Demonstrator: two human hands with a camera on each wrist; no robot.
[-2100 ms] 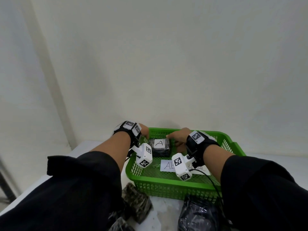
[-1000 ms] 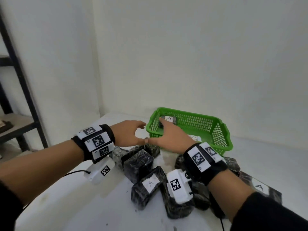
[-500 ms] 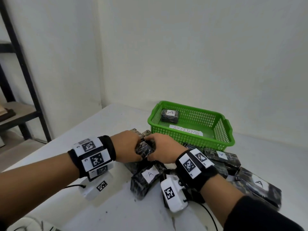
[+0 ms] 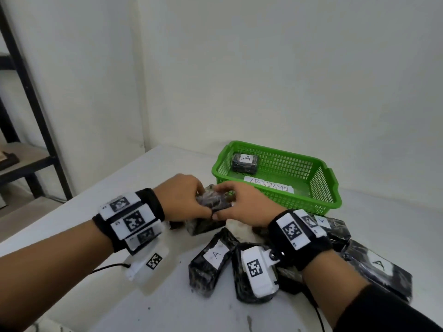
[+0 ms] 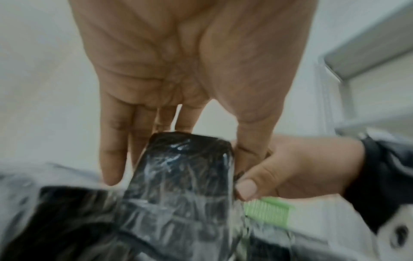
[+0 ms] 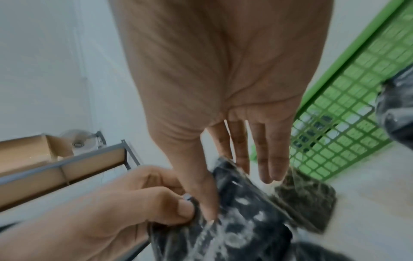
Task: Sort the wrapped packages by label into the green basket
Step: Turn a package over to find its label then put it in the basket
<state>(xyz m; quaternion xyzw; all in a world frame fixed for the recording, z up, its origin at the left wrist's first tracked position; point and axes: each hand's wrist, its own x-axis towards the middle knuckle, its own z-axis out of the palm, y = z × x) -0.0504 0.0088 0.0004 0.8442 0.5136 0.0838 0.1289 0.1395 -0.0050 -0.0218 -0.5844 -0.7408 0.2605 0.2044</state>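
Observation:
Both hands hold one black wrapped package (image 4: 213, 202) just above the pile, in front of the green basket (image 4: 334, 188). My left hand (image 4: 183, 197) grips its left end and my right hand (image 4: 242, 202) grips its right end; thumbs pinch its near edge. Its label is hidden. The left wrist view shows the package (image 5: 185, 169) between fingers and thumb; the right wrist view shows it (image 6: 241, 199) too. Inside the basket lies a package marked A (image 4: 245, 163) beside a paper strip reading ABNORMAL (image 4: 269, 188).
Several black wrapped packages lie on the white table: one marked A (image 4: 211, 262) near the front, another marked A (image 4: 381, 269) at the right. A dark metal shelf (image 4: 28, 97) stands left of the table. Walls close off the back.
My hands left the basket, came back to the pile and took hold of one package; since half a second ago they have lifted it slightly. One A package stays in the basket.

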